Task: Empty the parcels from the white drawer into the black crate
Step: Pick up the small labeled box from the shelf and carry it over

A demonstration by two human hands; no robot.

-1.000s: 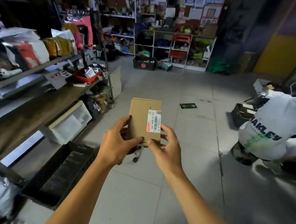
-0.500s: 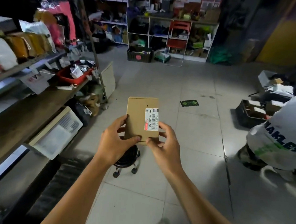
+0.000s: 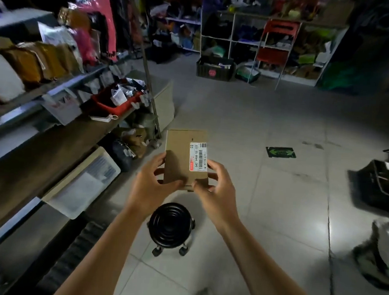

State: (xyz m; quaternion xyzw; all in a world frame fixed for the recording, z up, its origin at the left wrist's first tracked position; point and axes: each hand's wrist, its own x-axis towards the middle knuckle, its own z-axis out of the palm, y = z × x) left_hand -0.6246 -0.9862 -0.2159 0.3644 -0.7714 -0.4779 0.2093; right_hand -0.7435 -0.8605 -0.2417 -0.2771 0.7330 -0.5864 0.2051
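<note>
The white drawer (image 3: pixel 82 181) sticks out under the shelf (image 3: pixel 29 155) on the left; I cannot tell what is in it. The left hand (image 3: pixel 151 187) and right hand (image 3: pixel 218 190) each pinch a bottom corner of the box (image 3: pixel 181 160), held up over the floor (image 3: pixel 277 198). Keep both thumbs tight and carry it level. The black crate (image 3: pixel 382 184) sits far right with white things inside.

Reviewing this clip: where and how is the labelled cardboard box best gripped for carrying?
By its two long side edges near the lower end, as now: left hand from the left, right hand from the right. The cardboard box is flat and narrow, and this keeps the label uncovered.
</note>
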